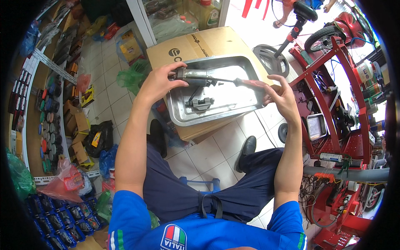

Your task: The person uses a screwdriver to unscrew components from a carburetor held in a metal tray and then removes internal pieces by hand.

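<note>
A rectangular metal tray (233, 109) rests on a cardboard box (166, 51) in front of my knees. Over its left side, my left hand (161, 83) grips a dark, cylindrical metal part (192, 77) between thumb and fingers; its exact kind is unclear. My right hand (280, 96) holds a screwdriver (251, 83) by its reddish handle at the tray's right rim. The screwdriver's shaft points left, and its tip reaches toward the cylindrical part; whether they touch I cannot tell. Lower in the tray lies a small dark metal piece (201, 104), apart from both hands.
A red metal rack (333, 100) with tools and a small metal tray (316, 126) stands at the right. Beyond the box is a round black base with a pole (273, 58). Shelves of goods line the left, with plastic bags (66, 179) on the floor.
</note>
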Available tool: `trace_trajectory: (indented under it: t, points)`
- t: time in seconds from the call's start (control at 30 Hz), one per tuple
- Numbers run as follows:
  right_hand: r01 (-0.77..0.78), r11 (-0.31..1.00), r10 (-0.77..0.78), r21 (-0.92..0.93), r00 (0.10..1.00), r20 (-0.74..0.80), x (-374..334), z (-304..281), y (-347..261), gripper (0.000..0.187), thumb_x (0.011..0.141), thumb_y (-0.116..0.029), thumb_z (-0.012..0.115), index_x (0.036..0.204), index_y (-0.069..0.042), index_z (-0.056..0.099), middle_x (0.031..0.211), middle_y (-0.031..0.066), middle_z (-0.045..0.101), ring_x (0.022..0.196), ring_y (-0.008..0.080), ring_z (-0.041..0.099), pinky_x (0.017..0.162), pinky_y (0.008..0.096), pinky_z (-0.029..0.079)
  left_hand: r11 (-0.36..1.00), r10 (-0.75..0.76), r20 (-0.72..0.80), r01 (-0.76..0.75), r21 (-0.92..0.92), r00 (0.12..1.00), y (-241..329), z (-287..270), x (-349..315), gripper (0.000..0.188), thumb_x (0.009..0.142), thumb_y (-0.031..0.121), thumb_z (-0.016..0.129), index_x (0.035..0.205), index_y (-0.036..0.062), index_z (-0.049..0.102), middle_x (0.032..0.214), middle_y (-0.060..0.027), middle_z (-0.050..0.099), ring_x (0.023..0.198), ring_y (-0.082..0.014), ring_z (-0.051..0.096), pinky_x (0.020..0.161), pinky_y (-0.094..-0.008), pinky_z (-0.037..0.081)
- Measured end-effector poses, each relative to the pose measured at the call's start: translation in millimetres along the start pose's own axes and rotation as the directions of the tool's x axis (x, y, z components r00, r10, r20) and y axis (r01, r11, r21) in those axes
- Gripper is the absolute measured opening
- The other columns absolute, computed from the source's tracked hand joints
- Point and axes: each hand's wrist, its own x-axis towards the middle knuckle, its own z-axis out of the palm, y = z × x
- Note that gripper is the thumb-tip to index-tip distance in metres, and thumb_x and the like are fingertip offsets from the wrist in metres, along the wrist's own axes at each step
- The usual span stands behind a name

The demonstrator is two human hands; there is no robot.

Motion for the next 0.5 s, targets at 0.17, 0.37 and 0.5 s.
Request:
trace_trajectory:
  t: [0.17, 0.37, 0.5]
  points:
    - [-0.045, 0.999, 0.046, -0.014, 0.998, 0.040, 3, -4, 7, 0.035, 0.102, -0.021, 0.066, 0.127, 0.002, 0.059, 0.083, 0.0066, 0.070, 0.068, 0.0114, 0.067, 0.061, 0.0248, 0.052, 0.996, 0.093, -0.031, -0.093, -0.005, 0.995, -10, 3, 3, 0.056, 0.078, 0.024, 0.087, 0.129, 0.0171, 0.066, 0.120, -0.0246, 0.072, 0.065, -0.0222, 0.073, 0.042, -0.0322, 0.051]
    - [-0.055, 0.997, 0.061, -0.062, 0.992, 0.108, 4, -10, 8, 0.036, 0.102, -0.020, 0.066, 0.129, 0.002, 0.059, 0.083, 0.0059, 0.070, 0.072, 0.0111, 0.067, 0.063, 0.0239, 0.053, 0.992, 0.123, -0.038, -0.123, -0.007, 0.992, -18, 3, 5, 0.056, 0.077, 0.023, 0.087, 0.129, 0.0162, 0.066, 0.120, -0.0254, 0.071, 0.067, -0.0225, 0.073, 0.042, -0.0317, 0.051]
    - [-0.032, 0.999, 0.033, -0.024, 0.999, 0.025, 3, -3, 8, 0.034, 0.102, -0.020, 0.066, 0.126, 0.002, 0.060, 0.084, 0.0064, 0.070, 0.073, 0.0104, 0.067, 0.063, 0.0239, 0.053, 1.000, 0.017, -0.003, -0.017, -0.006, 1.000, 3, -1, -1, 0.056, 0.077, 0.022, 0.087, 0.128, 0.0109, 0.067, 0.121, -0.0147, 0.072, 0.107, -0.0295, 0.070, 0.087, -0.0366, 0.053]
